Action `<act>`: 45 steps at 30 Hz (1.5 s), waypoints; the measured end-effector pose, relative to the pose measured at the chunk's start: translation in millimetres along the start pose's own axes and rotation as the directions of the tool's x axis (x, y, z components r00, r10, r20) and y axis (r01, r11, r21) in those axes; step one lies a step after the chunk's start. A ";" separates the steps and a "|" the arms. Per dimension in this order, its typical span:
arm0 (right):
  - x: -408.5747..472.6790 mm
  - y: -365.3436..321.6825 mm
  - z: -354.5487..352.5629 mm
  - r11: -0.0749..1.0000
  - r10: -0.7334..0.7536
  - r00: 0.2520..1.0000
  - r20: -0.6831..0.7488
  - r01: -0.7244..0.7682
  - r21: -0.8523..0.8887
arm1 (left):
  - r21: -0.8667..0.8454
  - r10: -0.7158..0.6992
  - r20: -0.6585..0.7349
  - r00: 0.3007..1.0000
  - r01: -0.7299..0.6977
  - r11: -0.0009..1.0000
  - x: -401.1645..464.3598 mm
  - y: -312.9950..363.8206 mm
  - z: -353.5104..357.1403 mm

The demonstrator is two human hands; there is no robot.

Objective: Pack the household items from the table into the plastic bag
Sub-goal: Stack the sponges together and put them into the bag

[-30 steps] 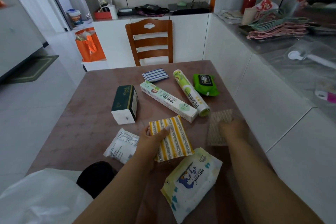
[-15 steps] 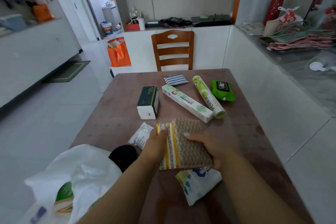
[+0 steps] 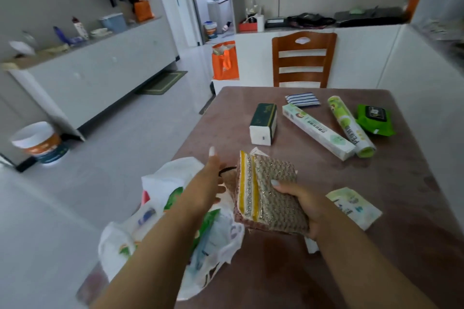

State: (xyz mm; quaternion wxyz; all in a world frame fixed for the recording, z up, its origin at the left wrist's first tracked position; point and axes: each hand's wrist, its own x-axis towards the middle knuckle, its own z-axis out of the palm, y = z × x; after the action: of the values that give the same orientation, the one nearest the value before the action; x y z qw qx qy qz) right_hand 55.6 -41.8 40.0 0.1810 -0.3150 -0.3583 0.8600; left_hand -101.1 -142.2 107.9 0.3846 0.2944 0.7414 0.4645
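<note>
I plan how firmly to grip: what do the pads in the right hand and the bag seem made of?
Scrubbing pads: apparently woven sponge cloth with glittery metallic thread, coarse texture. Plastic bag: thin, glossy white printed film, crumpled and slightly translucent.

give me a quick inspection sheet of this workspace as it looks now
surface: brown table, glossy, items spread over the far half
job's things: stack of scrub pads in the right hand; white plastic bag at the table's near left edge; tissue box, long box, roll, green wipes pack, striped cloth, flat wipes packet on the table
clutter: nothing seen
grips: right hand grips the pads; left hand open above the bag
cables: nothing seen
surroundings: wooden chair, orange bag, bucket on the floor
</note>
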 end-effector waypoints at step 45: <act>57.5 24.4 134.5 0.387 -0.169 0.945 -0.278 -0.196 -0.901 | 0.421 0.043 -0.226 0.973 0.058 0.905 -68.7 -34.4 -157.6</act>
State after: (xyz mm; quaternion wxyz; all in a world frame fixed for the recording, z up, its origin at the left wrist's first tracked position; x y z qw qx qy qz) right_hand -79.1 -95.0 71.8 0.0255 -0.5020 -0.7362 0.4532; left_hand -200.3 -283.2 139.7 0.2246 0.3124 0.8651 0.3217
